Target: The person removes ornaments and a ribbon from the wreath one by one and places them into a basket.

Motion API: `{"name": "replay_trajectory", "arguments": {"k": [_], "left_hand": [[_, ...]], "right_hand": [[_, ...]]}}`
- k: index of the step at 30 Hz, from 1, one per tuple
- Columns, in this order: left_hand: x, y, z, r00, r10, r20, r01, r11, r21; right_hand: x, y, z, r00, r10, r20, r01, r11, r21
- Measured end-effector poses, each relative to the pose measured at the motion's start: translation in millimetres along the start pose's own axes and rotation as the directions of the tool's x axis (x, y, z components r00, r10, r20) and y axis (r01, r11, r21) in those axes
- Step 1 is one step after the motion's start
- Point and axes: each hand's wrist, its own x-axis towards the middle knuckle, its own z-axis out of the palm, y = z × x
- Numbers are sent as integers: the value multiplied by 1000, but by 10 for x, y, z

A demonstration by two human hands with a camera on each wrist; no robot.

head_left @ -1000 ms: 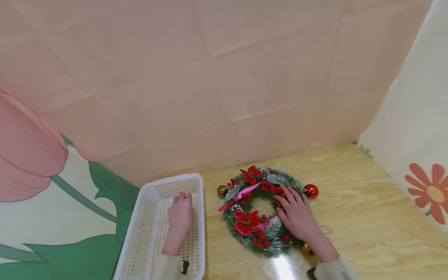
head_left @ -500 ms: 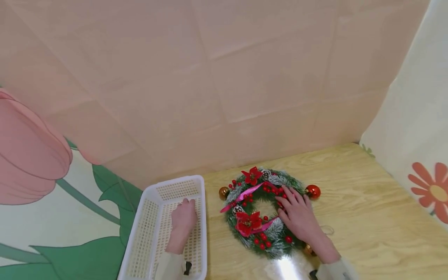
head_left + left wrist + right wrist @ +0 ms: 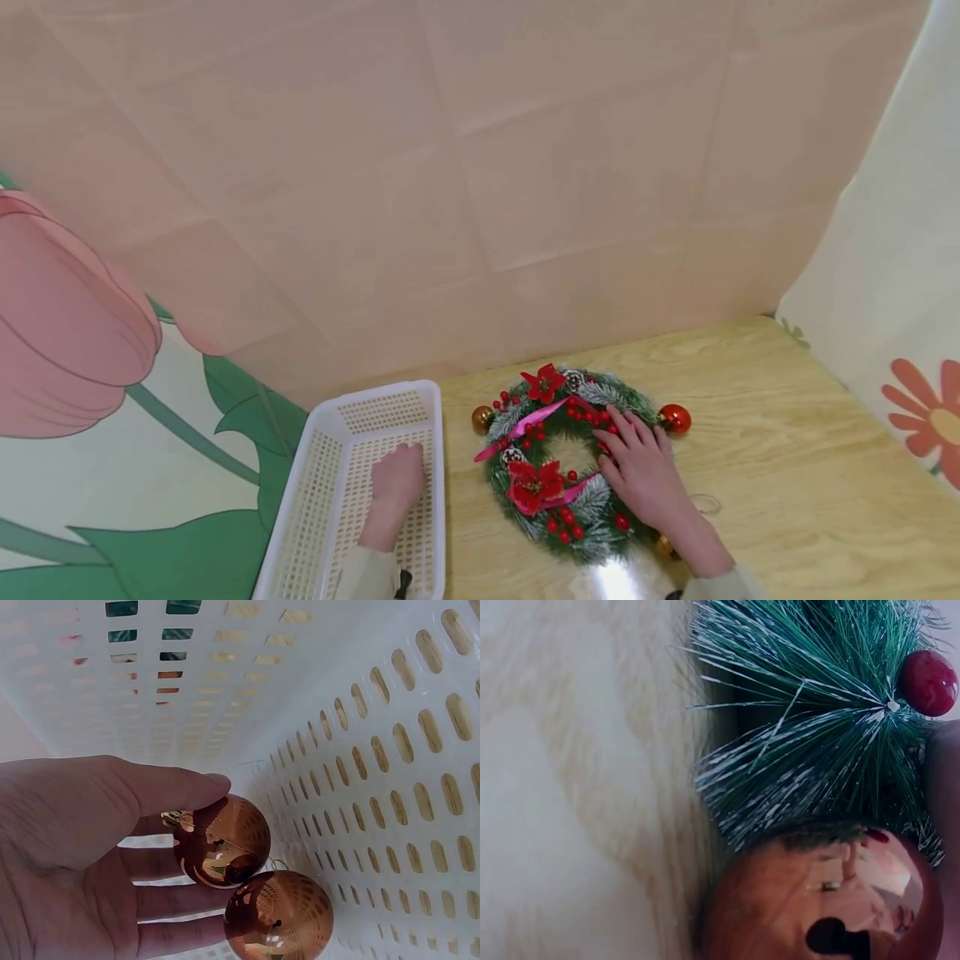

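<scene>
My left hand (image 3: 397, 477) reaches down inside a white plastic basket (image 3: 440, 517). In the left wrist view its thumb and fingers hold a shiny copper Christmas bauble (image 3: 238, 832) with a gold cap. A second copper bauble (image 3: 289, 911) lies against the first one, beside the fingertips. Both baubles are hidden behind the hand in the head view. My right hand (image 3: 647, 479) rests with extended fingers on the right side of a green Christmas wreath (image 3: 603, 392), which carries red flowers, berries, pine cones and a pink ribbon. Below that hand, a copper bauble (image 3: 825, 900) shows close up.
A red bauble (image 3: 675, 419) sits at the wreath's right edge, and a gold one (image 3: 482, 419) at its left. A thin loop (image 3: 705, 503) lies on the wooden table (image 3: 780, 417) near my right wrist. Printed cloth walls stand behind and at both sides.
My left hand has dipped slightly lower in the basket, its fingertips now out of sight in the head view. The right hand keeps its place on the wreath. The head view shifts slightly.
</scene>
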Motion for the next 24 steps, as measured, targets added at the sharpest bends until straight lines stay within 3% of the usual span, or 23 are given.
{"name": "replay_trajectory", "arguments": {"k": [12, 19, 24], "left_hand": [[19, -37, 19, 999, -18, 29, 18, 1000, -10], [-30, -58, -41, 998, 41, -56, -43, 999, -29], [-63, -15, -129, 984, 104, -146, -106, 994, -5]], "right_hand": [[16, -3, 3, 1000, -7, 2, 7, 1000, 8], [13, -5, -12, 1000, -20, -16, 20, 1000, -5], [-2, 12, 0, 1000, -17, -13, 17, 1000, -4]]}}
